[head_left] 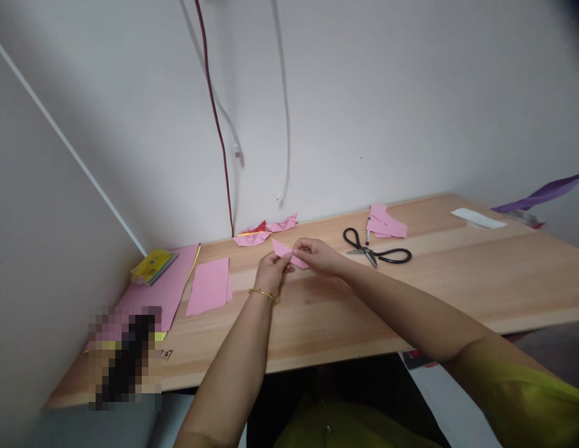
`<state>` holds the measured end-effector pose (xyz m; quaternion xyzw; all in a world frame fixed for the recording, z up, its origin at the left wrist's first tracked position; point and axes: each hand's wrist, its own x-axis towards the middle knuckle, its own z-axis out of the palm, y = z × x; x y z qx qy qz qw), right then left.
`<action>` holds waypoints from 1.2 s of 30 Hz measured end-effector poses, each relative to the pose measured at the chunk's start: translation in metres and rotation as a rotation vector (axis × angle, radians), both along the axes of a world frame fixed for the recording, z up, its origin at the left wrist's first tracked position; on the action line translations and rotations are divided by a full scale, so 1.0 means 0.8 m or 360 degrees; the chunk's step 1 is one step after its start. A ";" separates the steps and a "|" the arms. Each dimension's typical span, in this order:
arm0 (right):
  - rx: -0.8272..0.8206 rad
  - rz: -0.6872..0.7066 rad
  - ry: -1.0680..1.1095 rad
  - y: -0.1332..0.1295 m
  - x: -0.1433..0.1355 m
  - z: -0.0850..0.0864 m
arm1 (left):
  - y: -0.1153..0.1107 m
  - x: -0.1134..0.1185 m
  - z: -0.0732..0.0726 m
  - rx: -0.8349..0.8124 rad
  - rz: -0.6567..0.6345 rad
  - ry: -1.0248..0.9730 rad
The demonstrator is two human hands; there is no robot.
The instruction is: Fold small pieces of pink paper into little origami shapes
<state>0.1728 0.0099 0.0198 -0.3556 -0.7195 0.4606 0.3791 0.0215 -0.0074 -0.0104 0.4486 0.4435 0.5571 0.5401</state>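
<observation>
Between my hands is a small folded piece of pink paper (282, 248), held just above the wooden table. My left hand (270, 272), with a gold bracelet at the wrist, pinches its left and lower part between thumb and fingers. My right hand (314, 255) grips the paper's upper right side, fingers curled and closed. Behind them, near the wall, lie folded pink paper shapes (252, 239), with a bit of red and orange among them. To the right, open scissors (370, 252) with black handles rest on the table.
Pink sheets (209, 286) lie left of my hands. Farther left, a yellow packet (153, 266) sits on larger pink paper (181, 270). Pink scraps (387, 224) and a marker (367, 231) lie behind the scissors. A white strip (478, 218) is at right. Cables (214, 118) hang along the wall.
</observation>
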 end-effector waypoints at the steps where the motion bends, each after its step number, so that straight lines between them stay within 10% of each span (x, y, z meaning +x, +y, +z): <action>1: -0.0011 0.0027 -0.0026 0.001 0.001 0.000 | 0.001 -0.002 0.000 -0.0004 0.0033 0.0005; 26: 0.0102 -0.0018 0.0003 0.006 0.009 -0.004 | -0.002 -0.008 0.009 -0.0240 -0.0092 -0.0081; 36: -0.0422 -0.0062 0.0303 0.010 0.005 -0.012 | 0.005 -0.008 0.005 -0.0028 0.0126 -0.0039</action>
